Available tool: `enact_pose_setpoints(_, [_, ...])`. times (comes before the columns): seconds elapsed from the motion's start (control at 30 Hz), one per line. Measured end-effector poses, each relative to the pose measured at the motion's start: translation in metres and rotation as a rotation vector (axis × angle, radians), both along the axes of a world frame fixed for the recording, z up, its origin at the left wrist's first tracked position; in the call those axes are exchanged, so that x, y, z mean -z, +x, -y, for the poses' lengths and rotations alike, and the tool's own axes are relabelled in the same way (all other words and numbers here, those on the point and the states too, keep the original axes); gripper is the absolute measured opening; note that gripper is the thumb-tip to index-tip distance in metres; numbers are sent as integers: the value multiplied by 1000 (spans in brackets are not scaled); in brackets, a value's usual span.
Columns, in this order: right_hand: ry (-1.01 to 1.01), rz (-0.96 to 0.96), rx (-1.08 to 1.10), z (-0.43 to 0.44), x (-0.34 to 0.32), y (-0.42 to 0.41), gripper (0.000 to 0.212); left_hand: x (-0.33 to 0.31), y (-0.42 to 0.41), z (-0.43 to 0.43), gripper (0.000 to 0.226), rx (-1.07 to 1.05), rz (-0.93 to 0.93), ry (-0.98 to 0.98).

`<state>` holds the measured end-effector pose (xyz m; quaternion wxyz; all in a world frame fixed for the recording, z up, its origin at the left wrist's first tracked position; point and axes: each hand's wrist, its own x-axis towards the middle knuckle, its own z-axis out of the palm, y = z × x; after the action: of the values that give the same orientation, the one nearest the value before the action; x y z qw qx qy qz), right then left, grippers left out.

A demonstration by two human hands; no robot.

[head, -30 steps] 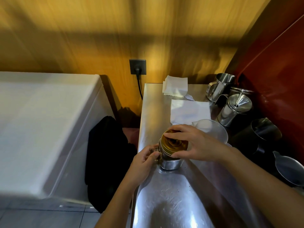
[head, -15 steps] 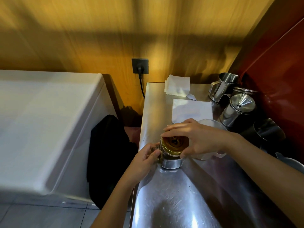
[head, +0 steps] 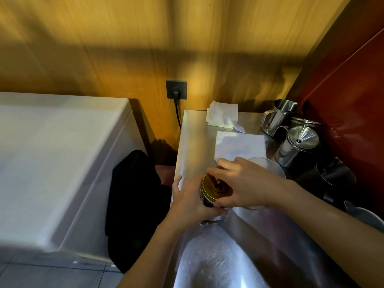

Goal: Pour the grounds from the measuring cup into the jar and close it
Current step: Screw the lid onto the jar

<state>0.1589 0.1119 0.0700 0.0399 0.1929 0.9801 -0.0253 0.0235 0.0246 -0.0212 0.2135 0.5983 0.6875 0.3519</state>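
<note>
The jar [head: 209, 204] stands on the steel counter [head: 193, 142] near its left edge, dark grounds showing through its side. A gold lid [head: 216, 185] sits on top of it. My left hand [head: 191, 202] wraps around the jar's left side and front. From the right, my right hand [head: 241, 183] grips the lid with fingers curled over its rim. The clear plastic measuring cup [head: 268, 165] stands just behind my right hand, mostly hidden by it.
White paper napkins [head: 239, 146] lie behind the jar, with another stack [head: 222, 115] by the wall. Steel pitchers [head: 278, 115], a steel pot with a lid [head: 297, 146] and dark jugs [head: 332, 179] line the right side. A white chest [head: 52, 152] stands left of the counter.
My left hand has moved from touching the jar's side to wrapping around it. My right hand has shifted lower over the lid, which now sits flatter on the jar.
</note>
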Motion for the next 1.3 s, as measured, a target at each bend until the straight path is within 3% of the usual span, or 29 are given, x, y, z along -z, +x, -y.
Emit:
enact_pose_setpoints(0.1, [10, 45, -100, -5, -5, 0, 66, 1, -1, 0, 68, 31, -25, 39])
enact_pose_setpoints(0.33, [-248, 123, -170, -11, -9, 3, 75, -5, -1, 0, 68, 36, -48, 51])
enact_pose_setpoints(0.53, [61, 56, -85, -1, -8, 0, 79, 2, 2, 0, 66, 2, -46, 27])
enact_pose_setpoints(0.63, [129, 77, -7, 6, -5, -7, 72, 2, 2, 0, 65, 3, -15, 13])
enact_pose_setpoints(0.73, [-57, 85, -42, 4, -8, -10, 60, 3, 1, 0, 66, -7, 7, -1])
enact_pose_setpoints(0.83, [-188, 113, -88, -5, -11, -9, 62, 5, 1, 0, 72, -9, 6, -2])
enact_pose_setpoints(0.9, [-78, 94, -19, -4, -8, -9, 59, 5, 2, 0, 71, -14, 13, 11])
enact_pose_setpoints(0.97, [165, 73, 63, 2, -1, -14, 71, 6, 3, 1, 70, -20, 26, 30])
enact_pose_setpoints(1.03, [250, 18, 115, 6, 2, -17, 79, 7, 4, 3, 69, -21, 20, 63])
enact_pose_setpoints(1.13, [65, -56, 85, -3, -7, -11, 69, 6, 4, 5, 68, -27, 0, 69])
enact_pose_setpoints(1.23, [-260, 71, -104, -11, -20, -4, 57, 6, 4, 3, 72, -41, -4, 30])
enact_pose_setpoints(1.3, [-256, 75, -93, -9, -20, -1, 53, 6, 5, 2, 72, -48, 0, 7])
